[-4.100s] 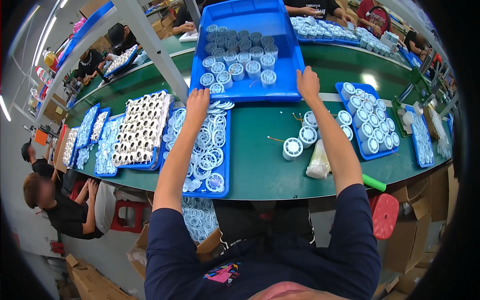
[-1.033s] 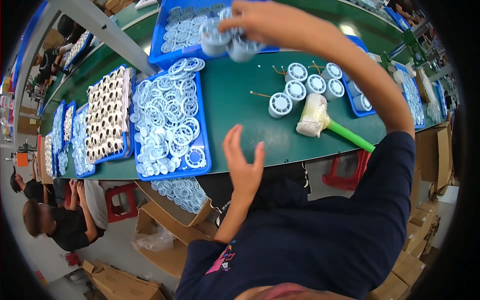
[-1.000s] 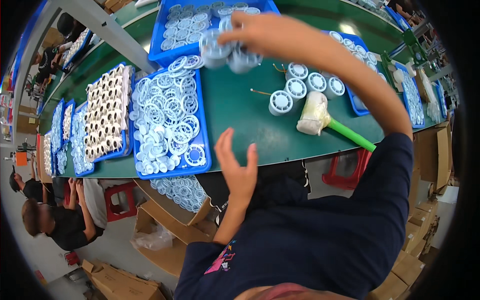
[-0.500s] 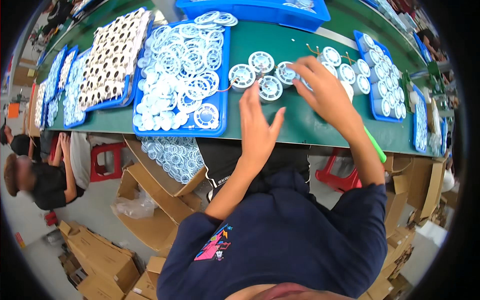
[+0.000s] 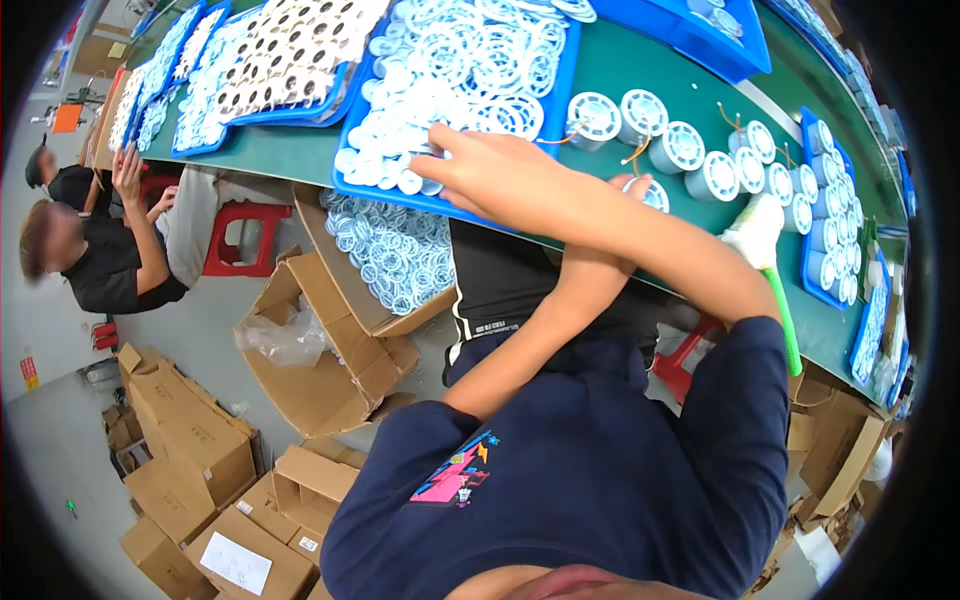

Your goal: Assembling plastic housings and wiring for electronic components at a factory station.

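My left hand (image 5: 612,222) is closed around a round, pale blue-white cylinder (image 5: 652,194) near the table's front edge; a thin orange-brown wire sticks up beside it. My right forearm crosses over the left one. Stretched to the left, my right hand (image 5: 462,165) is over small round pale discs (image 5: 408,181) in a blue tray (image 5: 352,187), its visible fingers bent and parted. Flat slotted rings (image 5: 455,60) fill the tray's far part. Beyond my left hand stand several similar cylinders with spoked tops (image 5: 677,147), some with wires.
More cylinders fill a blue tray (image 5: 824,232) on the right. A green-handled tool with a whitish head (image 5: 757,232) lies nearby. Stacked white parts (image 5: 300,55) stand left. Below are an open carton of rings (image 5: 385,250) and a red stool (image 5: 245,238). Another person (image 5: 120,245) sits at left.
My right hand has moved left from the cylinders to the discs in the tray, crossing over my left arm. My left hand now holds a cylinder close to the table edge. The view has shifted.
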A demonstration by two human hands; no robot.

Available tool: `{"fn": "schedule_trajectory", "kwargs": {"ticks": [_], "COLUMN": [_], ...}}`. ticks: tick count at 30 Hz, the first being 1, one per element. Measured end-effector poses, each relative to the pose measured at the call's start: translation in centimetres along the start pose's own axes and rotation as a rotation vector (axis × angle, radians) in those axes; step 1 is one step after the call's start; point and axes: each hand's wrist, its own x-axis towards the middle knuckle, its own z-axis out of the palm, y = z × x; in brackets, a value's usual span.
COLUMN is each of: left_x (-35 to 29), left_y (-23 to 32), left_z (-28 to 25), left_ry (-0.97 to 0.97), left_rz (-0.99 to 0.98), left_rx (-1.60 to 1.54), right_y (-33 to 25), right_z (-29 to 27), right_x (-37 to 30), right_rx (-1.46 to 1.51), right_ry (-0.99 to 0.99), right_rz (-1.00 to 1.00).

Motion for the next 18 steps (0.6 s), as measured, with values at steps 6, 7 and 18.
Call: {"fn": "schedule_trajectory", "kwargs": {"ticks": [6, 7, 18], "left_x": [0.0, 0.2, 2.1], "left_y": [-0.3, -0.4, 0.4], "left_z": [-0.4, -0.3, -2.4], "left_ry": [-0.037, -0.054, -0.092], "left_rz": [0.055, 0.038, -0.035], "left_rx": [-0.156, -0.176, 0.06], "right_y": [0.9, 1.0, -2.5], "right_z": [2.6, 2.0, -11.3], "right_x": [2.7, 3.0, -13.0], "right_rx": [-0.19, -0.135, 0.193], "right_ry": [-0.147, -0.169, 0.287], "right_rz": [-0.045, -0.013, 0.882]}}
